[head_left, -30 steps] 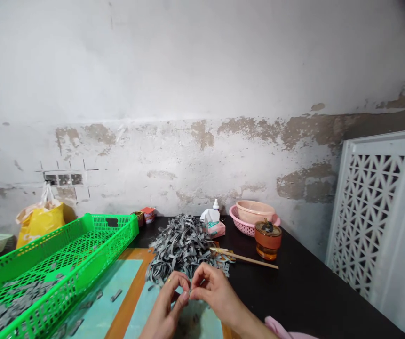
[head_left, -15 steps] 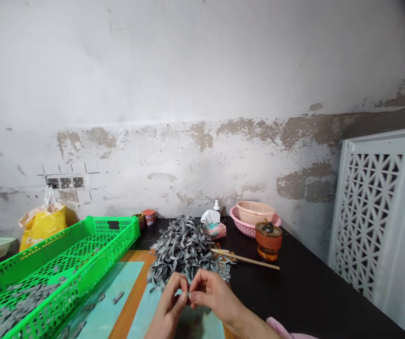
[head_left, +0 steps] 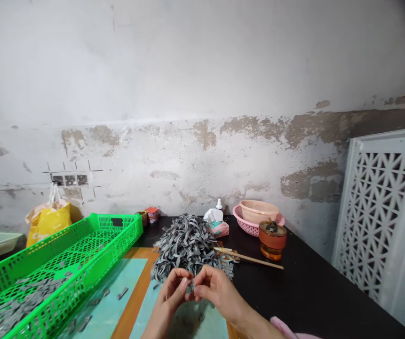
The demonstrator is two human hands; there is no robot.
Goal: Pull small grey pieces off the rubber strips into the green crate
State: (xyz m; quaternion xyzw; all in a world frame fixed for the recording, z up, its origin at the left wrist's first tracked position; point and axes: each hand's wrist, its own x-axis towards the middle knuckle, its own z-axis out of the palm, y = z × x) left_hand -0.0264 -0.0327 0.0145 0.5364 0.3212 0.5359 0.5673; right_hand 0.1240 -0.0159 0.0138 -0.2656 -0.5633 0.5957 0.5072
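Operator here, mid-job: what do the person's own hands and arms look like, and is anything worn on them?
The left hand and right hand are bare, without gloves. The right forearm is uncovered, with pink fabric, possibly a sleeve, beside it.

I can hardly make out the small grey piece [head_left: 190, 285]; the fingers [head_left: 206, 278] hide most of it.

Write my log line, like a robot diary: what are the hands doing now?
left hand: pinches small grey piece | right hand: pinches same piece | nearby: heap of grey strips, green plastic crate
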